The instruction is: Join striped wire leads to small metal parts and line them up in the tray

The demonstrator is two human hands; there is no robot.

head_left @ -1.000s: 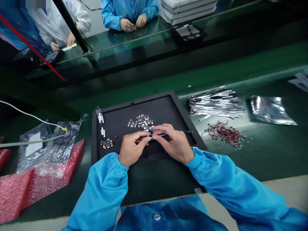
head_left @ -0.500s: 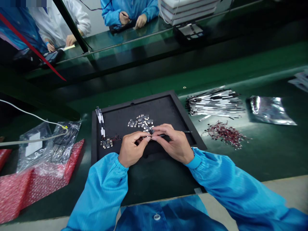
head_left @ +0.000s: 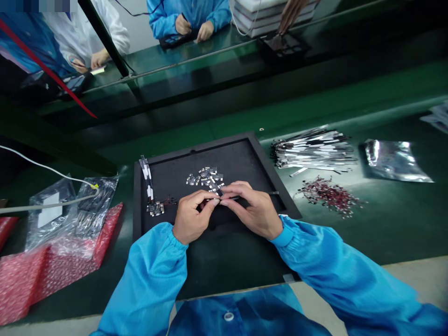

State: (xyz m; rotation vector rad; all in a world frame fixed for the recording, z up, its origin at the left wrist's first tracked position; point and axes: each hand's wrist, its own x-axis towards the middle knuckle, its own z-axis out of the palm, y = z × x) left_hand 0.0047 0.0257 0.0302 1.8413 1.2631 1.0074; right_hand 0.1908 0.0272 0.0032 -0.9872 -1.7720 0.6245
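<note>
My left hand (head_left: 192,218) and my right hand (head_left: 252,210) meet over a black tray (head_left: 196,148), fingertips almost touching. The left fingertips pinch a small dark circuit board (head_left: 219,192), partly hidden by my fingers. My right hand grips thin black tweezers (head_left: 269,193), their tail sticking out past my knuckles. Several small circuit boards (head_left: 205,176) lie in a cluster just beyond my hands. Left of them sits a board with fine wires (head_left: 155,208), below a striped ribbon strip (head_left: 146,177).
Right of the tray lie a bundle of flat ribbon cables (head_left: 313,149), loose red components (head_left: 329,196) and a silver bag (head_left: 394,161). Clear bags (head_left: 94,205) rest on red bubble wrap (head_left: 35,275) at left. Co-workers' hands (head_left: 196,25) work across the bench.
My hands have barely moved. A co-worker's hand has entered at the top right, reaching down over a small black tray beyond the bench.
</note>
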